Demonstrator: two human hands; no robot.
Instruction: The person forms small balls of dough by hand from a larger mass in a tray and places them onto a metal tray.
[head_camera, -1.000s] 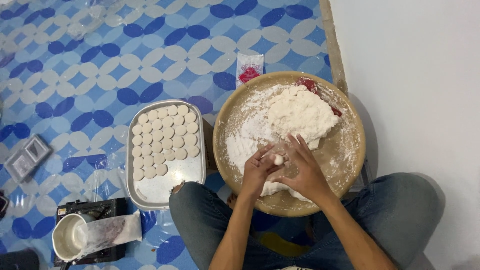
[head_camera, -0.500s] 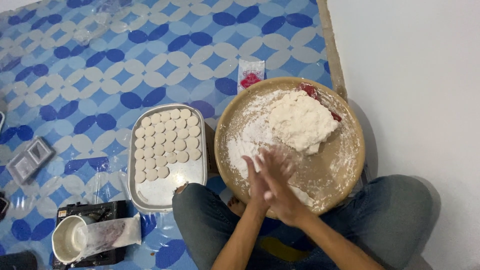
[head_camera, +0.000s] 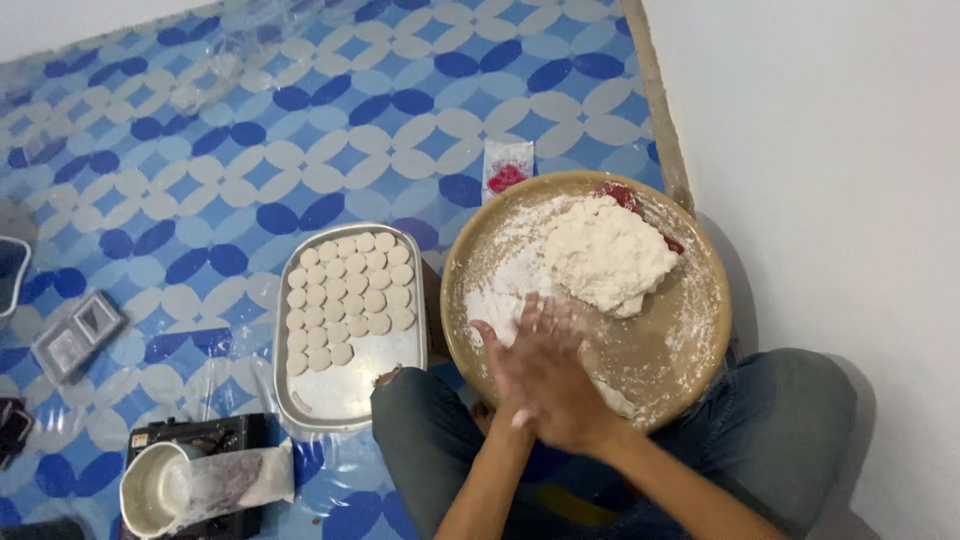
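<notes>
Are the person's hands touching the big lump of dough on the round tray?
Apart. The head view shows both hands pressed together over the floured near part of the round tray, with bare tray between them and the dough lump.

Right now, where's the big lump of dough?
In the head view, the lump of dough sits in the far half of the round floured tray, beyond the pressed-together hands, right of the metal tray.

Pale, rough-surfaced mound of white dough (head_camera: 607, 257) seen resting in far half of round, shallow tan wooden tray (head_camera: 700, 345), toward far-right rim. Mound lumpy, irregular, uncut at top, torn at near edge. Loose white flour (head_camera: 500, 285) scattered over tray's left part and near rim. Tray set on lap, level. Whether dough piece is pressed between palms cannot be told; blurred.
</notes>
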